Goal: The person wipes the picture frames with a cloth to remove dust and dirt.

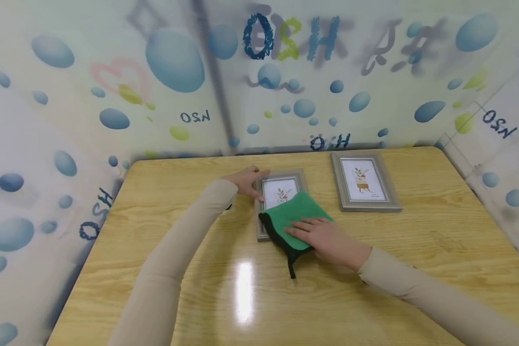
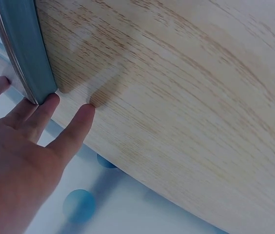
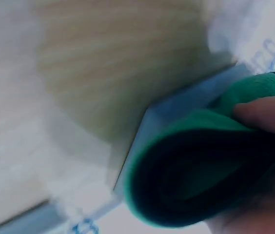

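A grey picture frame [image 1: 302,181] with a plant print lies on the table, its lower part covered by a green cloth [image 1: 300,209] with black edging. My left hand [image 1: 245,181] holds the frame's upper left corner, thumb at the left side and a finger along the top. In the left wrist view, fingertips [image 2: 52,100] meet the frame's corner [image 2: 25,53], with one finger resting on the wood. My right hand [image 1: 328,240] grips the cloth and presses it on the frame. The right wrist view shows the cloth [image 3: 196,122] folded over into a loop by the thumb.
A second grey picture frame [image 1: 365,206] with a similar print lies to the right, near the table's back edge. The wooden table [image 1: 207,298] meets walls [image 1: 225,96] printed with blue bubbles and lettering at the back and sides.
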Demonstrator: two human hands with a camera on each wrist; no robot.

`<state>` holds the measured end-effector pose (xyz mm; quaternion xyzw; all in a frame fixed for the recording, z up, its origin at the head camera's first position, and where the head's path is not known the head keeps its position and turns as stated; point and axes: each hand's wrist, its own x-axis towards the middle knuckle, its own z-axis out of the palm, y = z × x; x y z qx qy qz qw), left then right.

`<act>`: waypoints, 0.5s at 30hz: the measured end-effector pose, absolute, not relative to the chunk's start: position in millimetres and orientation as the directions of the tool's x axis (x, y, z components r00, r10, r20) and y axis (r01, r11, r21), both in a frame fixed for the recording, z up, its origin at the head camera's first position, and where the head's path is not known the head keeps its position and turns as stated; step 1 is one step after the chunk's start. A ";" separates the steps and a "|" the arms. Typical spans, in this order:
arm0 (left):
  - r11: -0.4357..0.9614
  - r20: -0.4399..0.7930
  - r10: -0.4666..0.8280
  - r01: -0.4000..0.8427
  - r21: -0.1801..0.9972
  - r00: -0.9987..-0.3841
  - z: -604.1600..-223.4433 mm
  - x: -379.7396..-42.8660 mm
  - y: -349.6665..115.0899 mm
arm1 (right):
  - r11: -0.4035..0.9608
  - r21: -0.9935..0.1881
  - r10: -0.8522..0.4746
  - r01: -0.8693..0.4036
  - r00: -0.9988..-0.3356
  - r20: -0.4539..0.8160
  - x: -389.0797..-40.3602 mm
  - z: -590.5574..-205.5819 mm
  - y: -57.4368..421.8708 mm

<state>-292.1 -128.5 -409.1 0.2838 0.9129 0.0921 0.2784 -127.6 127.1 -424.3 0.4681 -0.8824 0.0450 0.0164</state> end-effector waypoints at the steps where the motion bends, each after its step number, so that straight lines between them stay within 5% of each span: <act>1: 0.822 -0.456 0.570 0.469 0.324 -0.684 -408.6 -292.7 -128.8 | 0.579 -0.070 -0.809 -0.812 -0.583 0.072 -128.2 -422.0 131.7; 5: 0.826 -0.462 0.563 0.476 0.301 -0.685 -409.6 -295.7 -130.8 | 0.587 -0.054 -0.806 -0.808 -0.589 0.056 -129.1 -413.5 130.4; 10: 0.827 -0.468 0.561 0.473 0.303 -0.682 -410.5 -295.1 -131.4 | 0.435 -0.023 -0.898 -0.900 -0.436 0.062 -129.2 -420.5 98.1; 15: 0.813 -0.460 0.580 0.505 0.288 -0.672 -417.0 -298.2 -130.3 | 0.318 0.210 -0.947 -0.924 -0.319 0.030 -124.3 -431.6 75.2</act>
